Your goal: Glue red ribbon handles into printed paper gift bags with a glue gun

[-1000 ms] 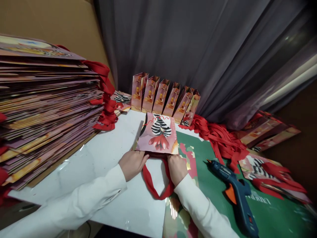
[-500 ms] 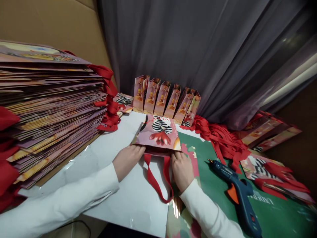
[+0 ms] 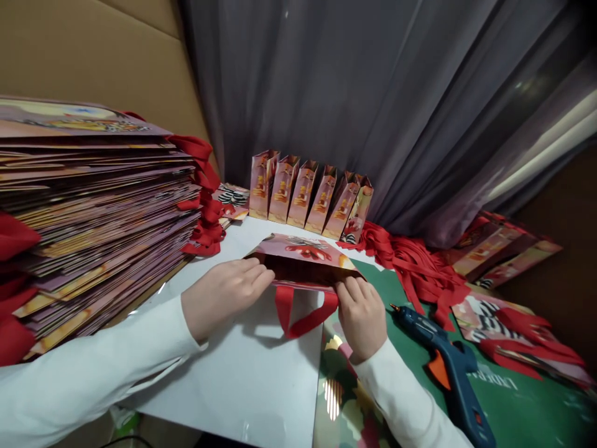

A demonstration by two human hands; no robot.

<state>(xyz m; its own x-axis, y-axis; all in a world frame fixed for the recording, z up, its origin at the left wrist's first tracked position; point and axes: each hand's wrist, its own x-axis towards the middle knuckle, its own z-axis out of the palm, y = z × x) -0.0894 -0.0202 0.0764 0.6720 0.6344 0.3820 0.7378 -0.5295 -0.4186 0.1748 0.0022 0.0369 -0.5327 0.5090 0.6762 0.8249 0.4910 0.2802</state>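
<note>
A pink printed paper gift bag [image 3: 305, 250] lies on the white tabletop with its mouth toward me and partly spread open. Its red ribbon handle [image 3: 298, 311] loops out onto the table. My left hand [image 3: 224, 292] grips the left corner of the bag's mouth, fingers reaching to the opening. My right hand [image 3: 361, 314] pinches the right corner of the mouth beside the ribbon's end. Both sleeves are white.
A tall stack of flat bags [image 3: 88, 205] with red handles fills the left. Several bags [image 3: 310, 196] stand upright against the grey curtain. Loose red ribbons [image 3: 415, 258] lie to the right. A blue glue gun [image 3: 448, 367] rests on the green sheet [image 3: 522, 404].
The bag lay flat with its face up; now its top side is lifted and the mouth is spread. Both hands shifted onto the mouth's corners, and the ribbon loop pulled in shorter.
</note>
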